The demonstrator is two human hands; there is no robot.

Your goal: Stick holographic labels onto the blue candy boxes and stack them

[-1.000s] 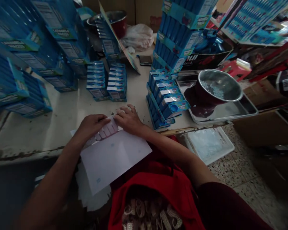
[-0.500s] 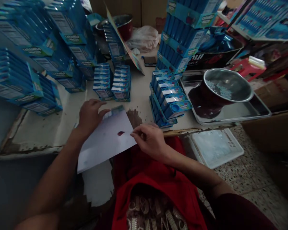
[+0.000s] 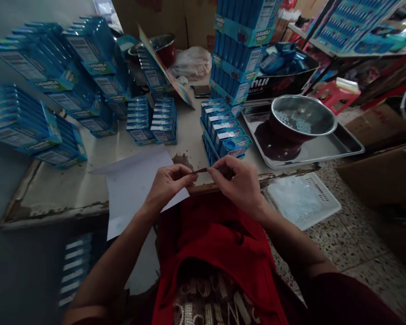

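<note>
A small, thin, dark red sticker (image 3: pixel 199 171) is stretched between my fingertips near the table's front edge. My left hand (image 3: pixel 169 184) pinches one end of it and my right hand (image 3: pixel 238 184) pinches the other. Under and beside my left hand, a white sheet (image 3: pixel 130 189) lies partly over the edge, its far left corner curling. Just beyond my right hand stands an open blue display tray of small packs (image 3: pixel 225 128), the front pack showing a round blue spot. Two similar blue trays (image 3: pixel 151 122) sit side by side farther left.
Tall stacks of blue boxes (image 3: pixel 67 76) fill the left, and another stack (image 3: pixel 238 54) rises behind the tray. A metal bowl (image 3: pixel 302 117) with pale blue pieces rests on a steel tray (image 3: pixel 345 144). Below right lies a white plastic tray (image 3: pixel 325 210).
My left hand has left the white sheet and come right to grip the sticker. My right hand has moved slightly right and up. The view has shifted, and the sheet now lies loose.
</note>
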